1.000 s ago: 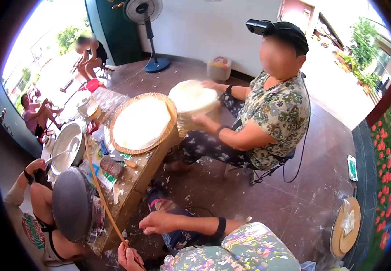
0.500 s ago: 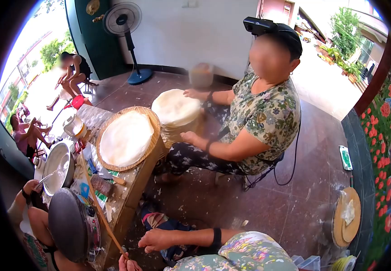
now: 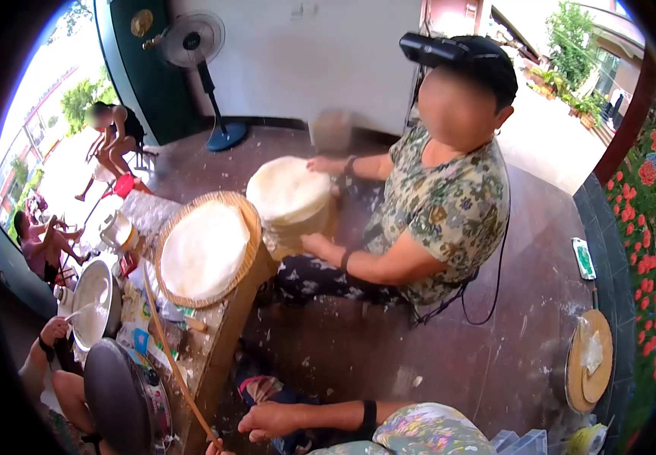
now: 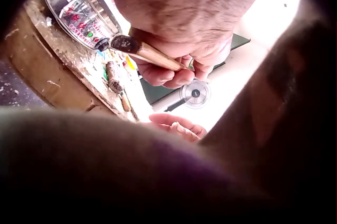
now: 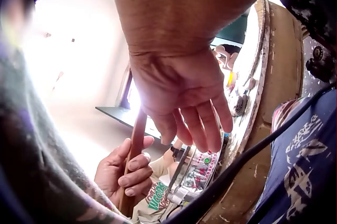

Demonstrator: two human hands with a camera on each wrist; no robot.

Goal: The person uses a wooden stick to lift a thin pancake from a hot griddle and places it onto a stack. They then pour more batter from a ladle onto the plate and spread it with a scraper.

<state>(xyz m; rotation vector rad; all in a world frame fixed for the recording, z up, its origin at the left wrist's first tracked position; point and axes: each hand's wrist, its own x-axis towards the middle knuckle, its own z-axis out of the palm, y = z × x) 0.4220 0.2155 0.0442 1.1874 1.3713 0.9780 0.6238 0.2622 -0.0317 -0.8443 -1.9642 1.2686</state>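
Observation:
My left hand (image 5: 126, 174) grips a long thin wooden stick (image 3: 169, 345). In the head view that hand shows only as fingers at the bottom edge, and the stick slants up across the table beside a round black griddle (image 3: 117, 398). Next to it my right hand (image 3: 267, 421) hangs with loosely bent fingers, holding nothing; the right wrist view shows its fingers (image 5: 196, 129) relaxed. A round woven tray (image 3: 255, 262) on the table carries thin pale round flatbreads (image 3: 203, 250).
Across from me a seated person (image 3: 449, 189) has both hands at a stack of flatbreads (image 3: 288, 189). At left another person's hand (image 3: 53, 330) holds a utensil in a metal basin (image 3: 91, 303). A fan (image 3: 193, 42) stands behind. Round boards (image 3: 590, 364) lean at right.
The head view has shifted, so the table and fan sit farther left. My left hand has slipped lower toward the frame's edge, still holding the stick. My right hand stays loose.

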